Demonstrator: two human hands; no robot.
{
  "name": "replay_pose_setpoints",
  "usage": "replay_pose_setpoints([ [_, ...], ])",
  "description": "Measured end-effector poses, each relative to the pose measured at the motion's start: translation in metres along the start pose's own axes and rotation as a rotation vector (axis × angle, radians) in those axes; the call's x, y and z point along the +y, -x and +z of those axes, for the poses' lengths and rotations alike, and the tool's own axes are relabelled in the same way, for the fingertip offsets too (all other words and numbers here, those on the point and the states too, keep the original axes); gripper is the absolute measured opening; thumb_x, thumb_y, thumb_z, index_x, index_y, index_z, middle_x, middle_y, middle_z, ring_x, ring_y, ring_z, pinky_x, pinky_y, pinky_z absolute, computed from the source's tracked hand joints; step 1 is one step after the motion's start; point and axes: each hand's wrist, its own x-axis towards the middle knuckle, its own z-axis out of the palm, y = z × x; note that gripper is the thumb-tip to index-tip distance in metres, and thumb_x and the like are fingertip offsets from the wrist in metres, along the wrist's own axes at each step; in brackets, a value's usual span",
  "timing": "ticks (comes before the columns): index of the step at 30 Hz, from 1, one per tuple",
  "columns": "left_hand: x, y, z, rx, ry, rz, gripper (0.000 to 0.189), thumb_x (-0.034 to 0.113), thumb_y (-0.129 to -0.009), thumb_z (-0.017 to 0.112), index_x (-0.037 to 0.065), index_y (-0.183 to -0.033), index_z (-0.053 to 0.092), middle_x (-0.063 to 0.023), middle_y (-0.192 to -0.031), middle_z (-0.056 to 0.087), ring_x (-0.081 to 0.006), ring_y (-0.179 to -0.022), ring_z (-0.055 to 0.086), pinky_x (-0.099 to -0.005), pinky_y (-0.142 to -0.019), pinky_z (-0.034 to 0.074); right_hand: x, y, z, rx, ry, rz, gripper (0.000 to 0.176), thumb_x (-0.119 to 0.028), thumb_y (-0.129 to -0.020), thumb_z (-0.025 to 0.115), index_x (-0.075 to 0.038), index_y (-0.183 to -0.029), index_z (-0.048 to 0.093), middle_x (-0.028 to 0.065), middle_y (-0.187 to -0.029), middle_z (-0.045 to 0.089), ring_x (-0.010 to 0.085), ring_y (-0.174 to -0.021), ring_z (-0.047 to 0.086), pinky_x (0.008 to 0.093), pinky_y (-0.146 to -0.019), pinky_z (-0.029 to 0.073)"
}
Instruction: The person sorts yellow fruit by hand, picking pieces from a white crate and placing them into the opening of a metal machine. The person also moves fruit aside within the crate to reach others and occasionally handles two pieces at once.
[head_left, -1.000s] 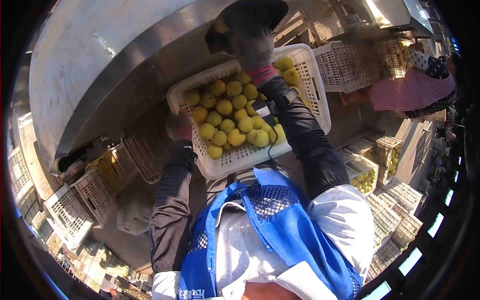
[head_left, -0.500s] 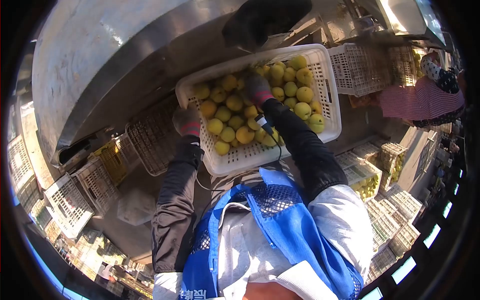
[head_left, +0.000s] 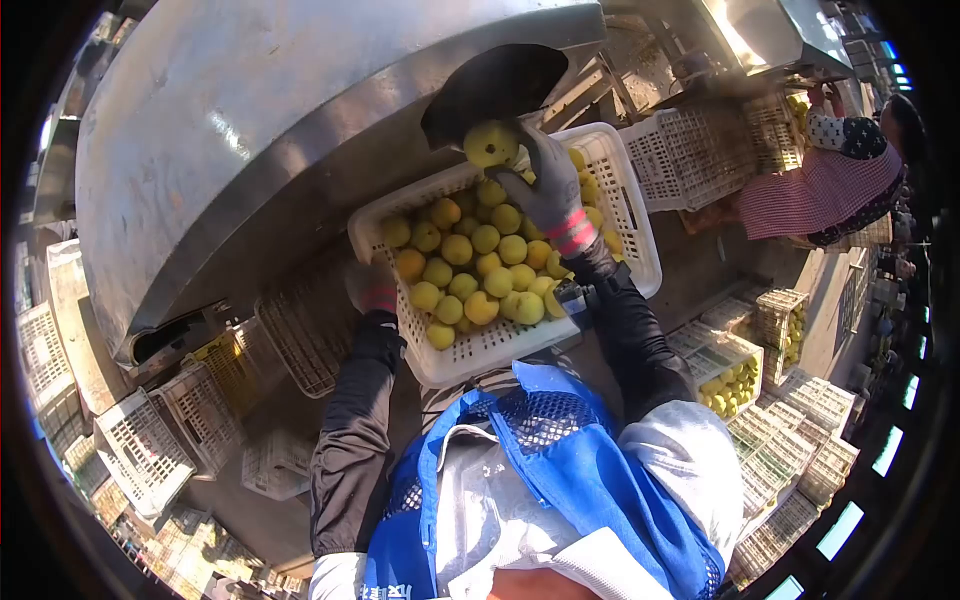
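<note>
A broad steel drum (head_left: pixel 250 130) fills the space ahead, and a dark opening (head_left: pixel 495 80) in its lower edge gapes just over the far rim of the white crate (head_left: pixel 448 362), which sits tight between the drum and the person's blue vest (head_left: pixel 560 450). Empty crates (head_left: pixel 690 155) stand just beyond on the right, a co-worker in a checked apron (head_left: pixel 820 185) works past those, and stacked crates (head_left: pixel 735 365) partly filled with fruit line the floor to the right. The right hand (head_left: pixel 550 190), gloved, is raised at the crate's far rim, its fingers (head_left: pixel 530 165) clasped round one yellow-green fruit (head_left: pixel 491 143) held right at the mouth of the dark opening, above the heaped fruit (head_left: pixel 480 265) in the crate. The held fruit is round, with no long axis to tell, and which way its stem end faces cannot be made out. The crate's long axis runs across the person, from the left hand up toward the right. The left hand (head_left: pixel 372 290), also gloved, is closed on the crate's left wall. Half a second ago the right hand was down among the heaped fruit; now it is lifted with one fruit in its grasp, while the left hand has kept its place.
</note>
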Motion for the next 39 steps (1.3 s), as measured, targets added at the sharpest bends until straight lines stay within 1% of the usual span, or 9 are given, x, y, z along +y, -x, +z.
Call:
replay_pose_setpoints([
  [9, -0.017, -0.007, 0.014, 0.109, -0.103, 0.104, 0.05, 0.043, -0.087, 0.063, -0.005, -0.096, 0.072, -0.0282, -0.093, 0.07, -0.0413, -0.092, 0.07, -0.0491, -0.079, 0.056, 0.021, -0.015, 0.039, 0.106, 0.274, -0.223, 0.051, -0.025, -0.073, 0.079, -0.005, -0.118, 0.065, 0.0169, -0.124, 0.065, 0.0365, -0.112, 0.062, 0.0478, -0.102, 0.043],
  [12, -0.031, -0.016, 0.017, 0.051, -0.217, 0.255, 0.048, 0.041, -0.085, 0.062, -0.004, -0.095, 0.072, -0.0282, -0.091, 0.07, -0.0424, -0.091, 0.07, -0.0497, -0.079, 0.055, 0.027, -0.031, 0.046, -0.005, 0.29, -0.115, 0.042, -0.02, -0.077, 0.079, -0.005, -0.115, 0.067, 0.0179, -0.115, 0.066, 0.0376, -0.106, 0.064, 0.0465, -0.096, 0.049],
  [15, -0.012, -0.001, 0.007, 0.12, -0.039, 0.119, 0.046, 0.038, -0.083, 0.06, -0.005, -0.094, 0.072, -0.0287, -0.09, 0.07, -0.0435, -0.088, 0.069, -0.0506, -0.078, 0.054, 0.03, -0.03, 0.039, 0.201, 0.184, -0.157, 0.04, -0.019, -0.076, 0.076, -0.008, -0.113, 0.068, 0.0141, -0.109, 0.068, 0.0337, -0.107, 0.063, 0.0459, -0.092, 0.05],
  [17, -0.007, 0.003, 0.0, 0.102, -0.038, 0.094, 0.046, 0.038, -0.083, 0.059, -0.005, -0.094, 0.072, -0.0293, -0.089, 0.069, -0.0441, -0.088, 0.069, -0.051, -0.079, 0.053, 0.054, 0.012, 0.032, 0.295, 0.039, 0.093, 0.038, -0.019, -0.078, 0.075, -0.008, -0.113, 0.068, 0.0137, -0.108, 0.067, 0.0346, -0.105, 0.064, 0.0455, -0.088, 0.051],
  [19, -0.004, 0.002, 0.002, 0.087, -0.03, 0.071, 0.046, 0.037, -0.082, 0.059, -0.005, -0.094, 0.072, -0.0298, -0.089, 0.069, -0.0447, -0.088, 0.068, -0.0515, -0.079, 0.053, 0.129, 0.078, 0.045, -0.033, 0.373, 0.382, 0.045, -0.025, -0.081, 0.073, -0.008, -0.122, 0.063, 0.0141, -0.114, 0.066, 0.0358, -0.11, 0.061, 0.0455, -0.091, 0.05],
  [26, 0.005, 0.009, -0.004, 0.019, 0.105, -0.018, 0.044, 0.031, -0.082, 0.06, -0.01, -0.092, 0.07, -0.025, -0.083, 0.072, -0.0372, -0.082, 0.073, -0.0467, -0.075, 0.055, 0.183, 0.094, 0.077, -0.548, 0.792, 0.422, 0.069, -0.037, -0.078, 0.072, -0.009, -0.137, 0.051, 0.0167, -0.121, 0.065, 0.0388, -0.117, 0.058, 0.0494, -0.102, 0.045],
  [29, 0.006, 0.009, -0.005, 0.03, 0.118, 0.008, 0.043, 0.03, -0.082, 0.06, -0.011, -0.09, 0.069, -0.0248, -0.081, 0.072, -0.0356, -0.08, 0.073, -0.0457, -0.073, 0.056, 0.173, 0.09, 0.066, -0.462, 0.7, 0.466, 0.07, -0.033, -0.075, 0.076, -0.008, -0.136, 0.052, 0.0172, -0.121, 0.064, 0.0378, -0.115, 0.059, 0.0482, -0.1, 0.047],
  [34, 0.01, 0.01, -0.007, 0.034, 0.069, 0.034, 0.043, 0.03, -0.082, 0.06, -0.012, -0.088, 0.069, -0.0254, -0.08, 0.071, -0.0372, -0.08, 0.073, -0.0459, -0.072, 0.056, 0.066, 0.074, 0.024, 0.112, 0.117, 0.113, 0.076, -0.015, -0.062, 0.085, -0.008, -0.132, 0.057, 0.0124, -0.123, 0.064, 0.0349, -0.11, 0.059, 0.0432, -0.098, 0.048],
  [39, -0.006, 0.001, 0.003, 0.089, -0.032, 0.157, 0.042, 0.032, -0.086, 0.059, -0.008, -0.095, 0.069, -0.0287, -0.087, 0.07, -0.0413, -0.086, 0.071, -0.0482, -0.075, 0.054, 0.019, 0.028, 0.022, 0.216, 0.212, -0.015, 0.074, -0.02, -0.063, 0.09, -0.009, -0.131, 0.061, 0.0122, -0.124, 0.062, 0.0338, -0.108, 0.06, 0.0428, -0.092, 0.051],
])
